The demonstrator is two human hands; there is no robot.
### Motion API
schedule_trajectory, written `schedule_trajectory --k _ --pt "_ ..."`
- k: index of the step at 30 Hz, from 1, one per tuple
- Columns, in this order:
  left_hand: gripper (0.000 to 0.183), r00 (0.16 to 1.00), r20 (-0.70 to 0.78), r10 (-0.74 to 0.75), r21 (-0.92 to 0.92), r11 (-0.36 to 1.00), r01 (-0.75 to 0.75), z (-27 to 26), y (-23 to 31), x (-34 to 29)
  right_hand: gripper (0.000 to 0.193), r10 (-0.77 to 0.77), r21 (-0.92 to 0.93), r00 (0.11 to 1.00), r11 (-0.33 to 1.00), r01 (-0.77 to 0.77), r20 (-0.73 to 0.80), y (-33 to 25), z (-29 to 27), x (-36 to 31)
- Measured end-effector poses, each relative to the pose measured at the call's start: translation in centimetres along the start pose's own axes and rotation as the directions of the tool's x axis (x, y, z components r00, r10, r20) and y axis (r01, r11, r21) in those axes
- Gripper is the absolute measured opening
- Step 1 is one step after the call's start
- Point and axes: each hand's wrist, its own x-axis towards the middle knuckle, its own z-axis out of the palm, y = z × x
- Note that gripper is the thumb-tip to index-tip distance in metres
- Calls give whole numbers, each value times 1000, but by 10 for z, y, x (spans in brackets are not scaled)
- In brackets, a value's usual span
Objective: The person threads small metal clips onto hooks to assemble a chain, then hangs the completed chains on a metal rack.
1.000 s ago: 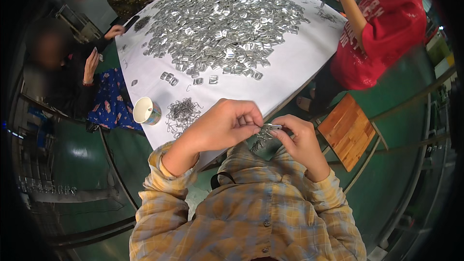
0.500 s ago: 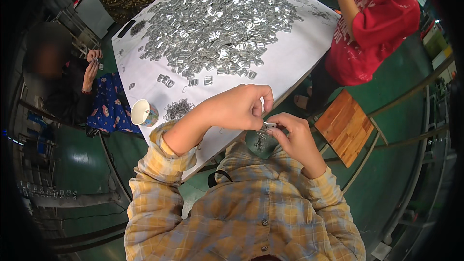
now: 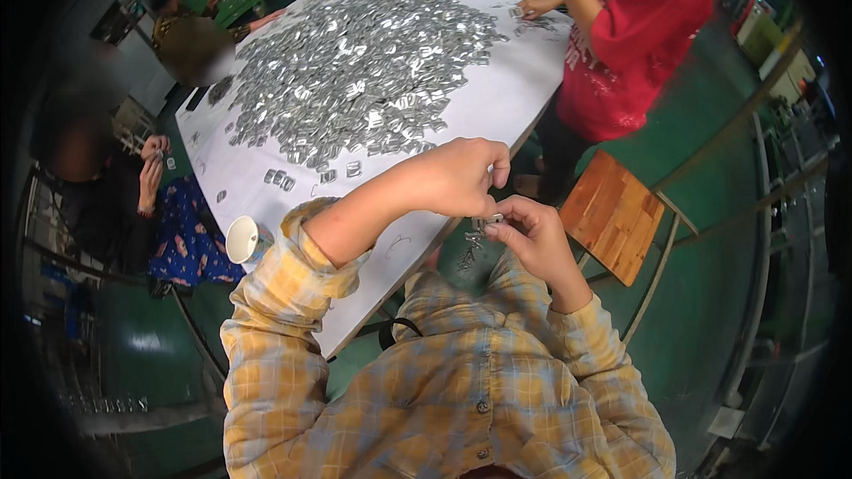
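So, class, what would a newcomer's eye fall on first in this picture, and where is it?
First, the big heap of shiny silver metal pieces on the white tabletop, upper middle. Next, the bright red shirt at upper right, with a brown wooden stool below it. Then, near the centre, the left hand beside the right hand, which pinches small silver metal parts.

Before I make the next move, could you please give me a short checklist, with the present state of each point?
1. Right hand holds the metal buckle: ok.
2. Left hand is close to the buckle: ok.
3. Left hand grips something: cannot tell.
4. Buckle is above the white table: not ok, it appears past the edge.
5. Paper cup stands on the table: ok.
6. Cup is free of the left sleeve: cannot tell.
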Motion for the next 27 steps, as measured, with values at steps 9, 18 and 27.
schedule_trajectory --k 9,18,27 --pt "23 960 -158 230 70 973 -222 13 44 41 9 -53 283 950 948 144 -308 -9 -20 -18" --pt "18 861 -222 458 -81 871 -484 38 113 67 11 -284 -12 727 935 354 -625 -40 -59 -51" --pt "25 806 -177 564 -287 754 -591 69 160 74 6 -351 -40 533 860 508 -770 -134 -146 -148"
